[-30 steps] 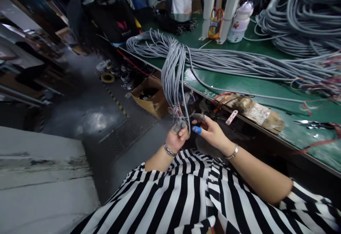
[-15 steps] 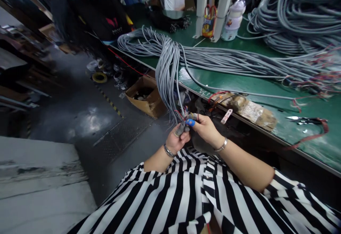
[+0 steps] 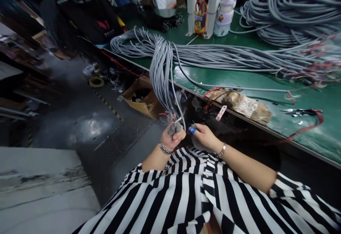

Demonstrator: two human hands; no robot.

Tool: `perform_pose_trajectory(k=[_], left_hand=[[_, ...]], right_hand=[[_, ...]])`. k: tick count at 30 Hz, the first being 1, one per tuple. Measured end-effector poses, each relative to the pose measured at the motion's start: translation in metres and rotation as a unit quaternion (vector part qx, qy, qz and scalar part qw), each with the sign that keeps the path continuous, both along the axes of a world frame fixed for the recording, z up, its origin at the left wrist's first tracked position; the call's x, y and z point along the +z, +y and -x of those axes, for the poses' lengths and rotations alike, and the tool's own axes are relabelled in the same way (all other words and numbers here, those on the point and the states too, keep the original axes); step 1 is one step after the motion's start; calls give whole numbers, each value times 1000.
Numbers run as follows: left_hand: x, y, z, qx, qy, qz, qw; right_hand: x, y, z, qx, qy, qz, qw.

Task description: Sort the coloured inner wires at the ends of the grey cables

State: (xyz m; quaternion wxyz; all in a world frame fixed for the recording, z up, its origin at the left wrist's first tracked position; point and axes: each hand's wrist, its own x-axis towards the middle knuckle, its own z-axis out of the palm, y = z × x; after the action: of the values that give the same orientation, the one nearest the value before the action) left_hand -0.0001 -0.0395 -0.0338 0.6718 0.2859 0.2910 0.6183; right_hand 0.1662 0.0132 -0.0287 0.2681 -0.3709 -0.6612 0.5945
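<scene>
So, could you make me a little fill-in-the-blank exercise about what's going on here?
1. The cables whose ends the left hand grips are ____ in colour.
2. The wrapping on the thumb of the right hand is mostly ____.
3. The top of the table is ____ in colour.
4. The shirt has a pattern of black and white ____.

Missing words: grey; blue; green; stripes.

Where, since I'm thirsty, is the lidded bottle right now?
In the head view, the bottle stands upright at the top, right of centre, on the green table, just right of the white posts.
</scene>
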Motion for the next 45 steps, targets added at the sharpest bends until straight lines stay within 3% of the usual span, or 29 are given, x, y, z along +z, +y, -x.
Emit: perform_pose_trajectory(k=[3, 5, 8, 13, 16, 18, 19, 21, 24, 26, 28, 31, 35, 39, 42, 45], left_hand=[[1, 2, -2, 28, 15, 26, 999], [0, 3, -5, 10, 23, 34, 999], [-5, 3, -9, -35, 26, 29, 999], [-14, 2, -6, -79, 68, 27, 994], [-10, 4, 2, -169, 149, 12, 974], [-2, 8, 5, -245, 210, -22, 946], [3, 11, 6, -275, 240, -43, 930], [13, 18, 4, -306, 285, -88, 904], [26, 27, -3, -278, 306, -146, 899], [30, 32, -9, -227, 303, -161, 911], [33, 36, -16, -188, 297, -158, 923], [33, 43, -26, -159, 289, -146, 933], [31, 51, -36, -137, 289, -126, 939], [27, 60, -38, -120, 293, -109, 942], [25, 69, -35, -120, 294, -100, 943], [23, 79, -32, -142, 302, -89, 938]], right_hand=[[18, -11, -17, 57, 29, -214, 975], [36, -15, -22, 31, 59, -307, 949], [51, -15, -18, -3, 52, -363, 930], [50, -5, -18, 87, 1, -383, 920], [47, 0, -37, 158, 9, -342, 926], [41, 3, -56, 200, 42, -267, 942], [35, 5, -66, 201, 53, -219, 953], [20, 5, -87, 122, 37, -126, 984], [-4, 2, -112, -65, 25, 3, 998], [-12, -1, -121, -120, 28, 71, 990], [-11, -1, -123, -137, 47, 111, 983], [4, 8, -115, -139, 102, 162, 972], [28, 32, -98, -82, 170, 275, 943], [33, 43, -84, -92, 183, 280, 938], [26, 41, -75, -198, 170, 178, 949], [18, 37, -68, -285, 171, 83, 939]])
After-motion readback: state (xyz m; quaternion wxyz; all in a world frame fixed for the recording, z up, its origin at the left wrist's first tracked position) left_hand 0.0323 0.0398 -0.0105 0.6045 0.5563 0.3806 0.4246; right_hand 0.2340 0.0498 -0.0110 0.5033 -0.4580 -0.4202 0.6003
